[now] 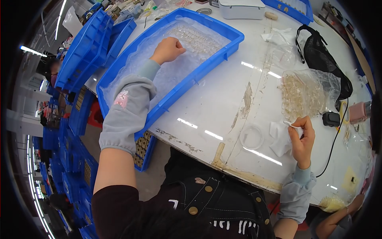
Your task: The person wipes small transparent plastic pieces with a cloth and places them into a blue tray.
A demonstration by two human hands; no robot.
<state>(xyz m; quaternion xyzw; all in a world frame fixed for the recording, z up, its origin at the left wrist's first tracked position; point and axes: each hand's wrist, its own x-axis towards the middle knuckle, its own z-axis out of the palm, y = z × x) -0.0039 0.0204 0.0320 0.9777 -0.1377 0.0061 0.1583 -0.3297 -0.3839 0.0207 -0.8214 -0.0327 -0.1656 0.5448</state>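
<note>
My left hand (169,50) is over the blue plastic tray (191,81), its fingers curled together in a pinch. Whatever may be between those fingertips is hidden. Cloudy plastic film lines the tray, and rows of small clear, glittering pieces (195,38) lie at its far end, just beyond the hand. On the right side of the table, my right hand (302,141) pinches a thin white tissue-like piece (293,125) between thumb and forefinger. Right behind it is a clear plastic bag of small golden-clear pieces (296,95). A round clear dish (252,137) stands to its left.
Stacked blue trays (85,47) lean at the left of the white table (207,119). A black mesh bag (322,55), a small black case (331,118) and a cable lie on the right. A white box (242,8) stands at the back. Another person's arm (338,219) shows lower right.
</note>
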